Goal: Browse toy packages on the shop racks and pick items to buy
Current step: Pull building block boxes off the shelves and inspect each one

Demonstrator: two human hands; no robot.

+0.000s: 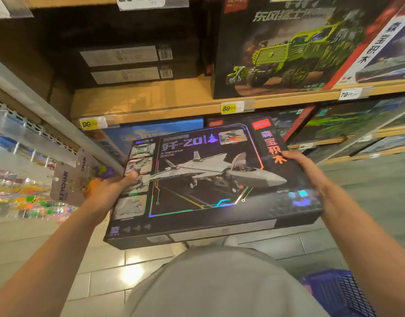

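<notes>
Two bare forearms reach in from the near corners, with no sleeve, watch, bracelet or ring visible on either. The left hand point(106, 191) and the right hand point(307, 167) are bare too, without gloves. At the near middle, a plain grey fabric garment point(219, 284) covers the person's body as a smooth rounded mass, with no print, pocket or seam visible on it. Just beyond its far edge, two pale shapes show that may be shoe tips; they are too blurred to tell.
</notes>
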